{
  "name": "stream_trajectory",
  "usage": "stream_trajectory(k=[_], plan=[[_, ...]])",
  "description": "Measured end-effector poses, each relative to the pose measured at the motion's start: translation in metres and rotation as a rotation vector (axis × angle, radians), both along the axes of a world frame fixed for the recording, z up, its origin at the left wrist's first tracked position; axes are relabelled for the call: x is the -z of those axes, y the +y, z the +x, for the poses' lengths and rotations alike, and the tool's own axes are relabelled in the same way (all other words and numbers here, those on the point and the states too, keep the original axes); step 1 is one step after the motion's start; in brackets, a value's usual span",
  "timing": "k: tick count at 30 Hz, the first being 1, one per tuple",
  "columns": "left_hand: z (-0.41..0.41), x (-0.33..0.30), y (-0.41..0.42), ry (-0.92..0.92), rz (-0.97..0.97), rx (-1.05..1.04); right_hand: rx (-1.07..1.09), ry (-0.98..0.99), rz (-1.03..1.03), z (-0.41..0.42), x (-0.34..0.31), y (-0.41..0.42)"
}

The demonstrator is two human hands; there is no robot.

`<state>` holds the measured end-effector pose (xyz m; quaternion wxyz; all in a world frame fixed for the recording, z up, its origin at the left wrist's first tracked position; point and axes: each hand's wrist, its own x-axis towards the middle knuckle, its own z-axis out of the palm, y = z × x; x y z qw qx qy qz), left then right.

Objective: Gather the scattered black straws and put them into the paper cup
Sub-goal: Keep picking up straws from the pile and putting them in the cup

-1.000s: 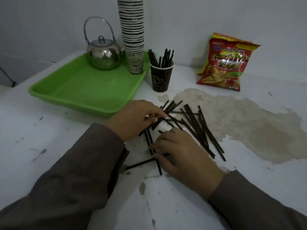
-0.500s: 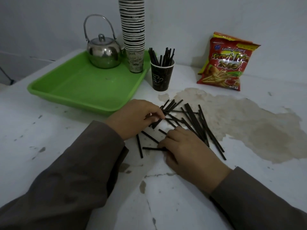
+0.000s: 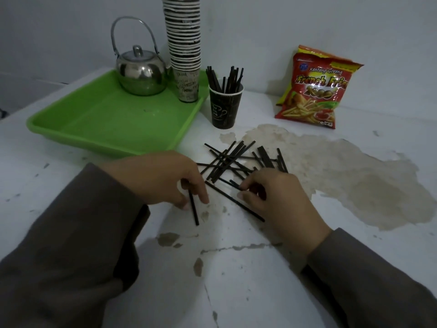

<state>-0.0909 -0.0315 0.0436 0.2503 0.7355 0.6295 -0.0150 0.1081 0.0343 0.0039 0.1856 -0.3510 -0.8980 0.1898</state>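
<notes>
Presently, both hands are low over the white bench [image 3: 260, 268], each sleeve dark brown. The left hand [image 3: 163, 178] is curled, its thumb and forefinger pinching the upper end of a single black straw [image 3: 194, 209]; the lower end of that straw points toward the viewer and appears to lie on the bench. The right hand [image 3: 276, 197] is likewise curled, fingertips pressed together on a second long straw [image 3: 227, 197] that runs diagonally from beside the left hand to under the right palm.

The loose pile of black straws [image 3: 236, 159] lies crisscrossed on the bench just beyond both hands, partly over a brownish stain [image 3: 343, 174]. The dark paper cup [image 3: 224, 107] stands upright beyond the pile, beside the right rim of the green tray [image 3: 94, 121], and already holds a number of straws standing on end. On the tray are a steel kettle [image 3: 140, 72] and a tall stack of paper cups [image 3: 184, 43], side by side. A red snack bag [image 3: 316, 88] leans against the wall, well right of the cup.
</notes>
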Motion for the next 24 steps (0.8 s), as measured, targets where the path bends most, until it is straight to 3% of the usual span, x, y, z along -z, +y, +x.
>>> stream_trajectory(k=[3, 9, 13, 18, 22, 24], plan=[[0.004, 0.005, 0.002, 0.028, -0.08, 0.012, -0.006, -0.082, -0.008, -0.01, 0.005, -0.006], [0.007, 0.012, 0.01, -0.014, -0.042, -0.032, 0.016, -0.19, 0.239, -0.016, 0.014, -0.014], [0.009, 0.016, 0.013, -0.026, -0.017, -0.028, 0.107, -0.185, 0.248, -0.009, 0.007, -0.005], [0.019, 0.02, 0.017, -0.023, 0.096, -0.03, 0.218, 0.058, -0.014, 0.016, -0.015, 0.026], [0.04, 0.025, 0.021, -0.292, 0.416, -0.165, 0.287, 0.315, -0.374, 0.024, -0.016, 0.041], [0.054, 0.03, 0.025, -0.33, 0.559, -0.146, 0.312, 0.4, -0.474, 0.023, -0.015, 0.043]])
